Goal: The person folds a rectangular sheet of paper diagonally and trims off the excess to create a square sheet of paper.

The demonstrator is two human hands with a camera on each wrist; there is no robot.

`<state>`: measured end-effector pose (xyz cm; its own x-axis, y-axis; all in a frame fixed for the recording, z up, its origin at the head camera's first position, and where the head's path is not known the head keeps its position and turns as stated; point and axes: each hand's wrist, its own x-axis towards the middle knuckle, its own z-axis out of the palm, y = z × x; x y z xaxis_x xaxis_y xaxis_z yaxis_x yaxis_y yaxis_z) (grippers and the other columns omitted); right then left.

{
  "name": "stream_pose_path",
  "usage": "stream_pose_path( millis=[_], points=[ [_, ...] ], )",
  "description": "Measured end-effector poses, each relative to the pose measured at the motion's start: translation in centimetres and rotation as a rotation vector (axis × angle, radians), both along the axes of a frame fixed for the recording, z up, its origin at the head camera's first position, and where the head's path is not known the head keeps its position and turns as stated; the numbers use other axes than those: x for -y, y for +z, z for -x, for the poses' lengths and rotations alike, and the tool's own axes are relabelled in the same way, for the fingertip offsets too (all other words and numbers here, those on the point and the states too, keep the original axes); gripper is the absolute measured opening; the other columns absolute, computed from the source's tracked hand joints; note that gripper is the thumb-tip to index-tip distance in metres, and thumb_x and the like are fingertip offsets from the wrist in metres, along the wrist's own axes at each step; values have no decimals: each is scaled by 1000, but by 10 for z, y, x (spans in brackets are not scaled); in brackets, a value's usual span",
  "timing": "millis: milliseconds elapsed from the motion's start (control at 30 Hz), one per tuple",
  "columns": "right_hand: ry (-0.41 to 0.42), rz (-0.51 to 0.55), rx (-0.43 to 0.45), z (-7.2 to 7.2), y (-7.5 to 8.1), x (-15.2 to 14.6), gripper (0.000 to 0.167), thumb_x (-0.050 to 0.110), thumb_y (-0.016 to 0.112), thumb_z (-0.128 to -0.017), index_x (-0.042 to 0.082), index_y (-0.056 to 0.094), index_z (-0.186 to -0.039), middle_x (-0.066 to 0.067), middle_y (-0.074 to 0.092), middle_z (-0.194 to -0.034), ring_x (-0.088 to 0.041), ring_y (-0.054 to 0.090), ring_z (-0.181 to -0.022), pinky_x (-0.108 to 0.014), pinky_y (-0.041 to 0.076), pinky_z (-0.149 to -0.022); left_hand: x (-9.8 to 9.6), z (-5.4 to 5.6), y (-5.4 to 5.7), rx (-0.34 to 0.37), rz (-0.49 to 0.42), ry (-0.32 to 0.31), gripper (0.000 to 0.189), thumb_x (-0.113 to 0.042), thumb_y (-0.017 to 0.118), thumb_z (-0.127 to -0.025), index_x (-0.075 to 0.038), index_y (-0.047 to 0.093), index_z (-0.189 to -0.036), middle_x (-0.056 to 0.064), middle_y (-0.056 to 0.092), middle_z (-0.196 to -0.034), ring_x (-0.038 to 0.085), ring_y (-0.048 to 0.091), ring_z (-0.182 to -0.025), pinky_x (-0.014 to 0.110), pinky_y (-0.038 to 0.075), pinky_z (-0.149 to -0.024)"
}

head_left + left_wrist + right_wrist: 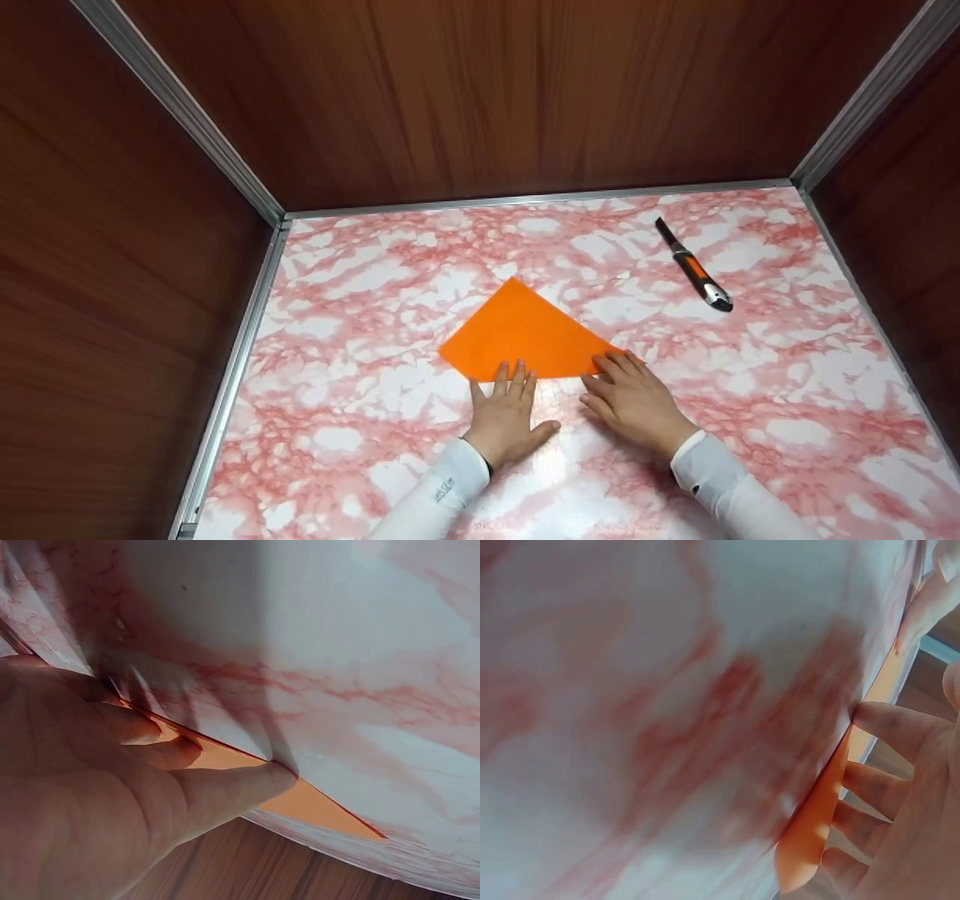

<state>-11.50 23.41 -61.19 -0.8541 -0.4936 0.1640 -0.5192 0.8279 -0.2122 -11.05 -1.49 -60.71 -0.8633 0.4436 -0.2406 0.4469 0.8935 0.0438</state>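
Note:
A sheet of orange paper (517,330), folded with its near edge roughly straight, lies on the table in the head view. On that near edge, left of the middle, the fingertips of my left hand (504,420) rest with fingers spread and thumb out to the side. My right hand (637,401) touches the paper's right corner with extended fingers. In the left wrist view, the left fingers (240,784) press along the orange edge. The right wrist view has the right fingers (874,784) lying on the paper (810,832) near its narrow end.
A utility knife (697,274) with a black and orange handle lies at the back right of the pink-and-white marbled table (360,300). Dark wood panels (480,97) in metal frames enclose the table at the back and both sides.

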Motion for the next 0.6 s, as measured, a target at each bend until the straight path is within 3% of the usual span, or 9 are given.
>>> stream_pose_path(
  millis=[167, 433, 600],
  points=[
    [-30, 12, -6, -4, 0, -12, 48, 49, 48, -99, 13, 69, -124, -17, 54, -136, -39, 41, -131, -57, 19, -111, 0, 1, 0, 3, -7, -2, 94, -79, 25, -88, -14, 19, -157, 8, 11, -161, 33, 7, -146, 75, 17, -100],
    [-103, 4, 83, -9, 1, -28, 52, 52, 44, -99, 16, 65, -130, -15, 50, -141, -37, 37, -133, -55, 14, -113, 1, 0, -1, 16, 3, 0, 95, -79, 22, -88, -15, 16, -157, 7, 8, -162, 32, 6, -147, 74, 16, -101],
    [-118, -9, 85, -11, 2, -37, 53, 53, 43, -100, 16, 65, -130, -15, 49, -141, -37, 38, -132, -56, 15, -112, 2, 0, 0, 10, -6, -9, 95, -79, 24, -88, -14, 18, -157, 8, 9, -162, 33, 8, -146, 75, 17, -100]
  ],
)
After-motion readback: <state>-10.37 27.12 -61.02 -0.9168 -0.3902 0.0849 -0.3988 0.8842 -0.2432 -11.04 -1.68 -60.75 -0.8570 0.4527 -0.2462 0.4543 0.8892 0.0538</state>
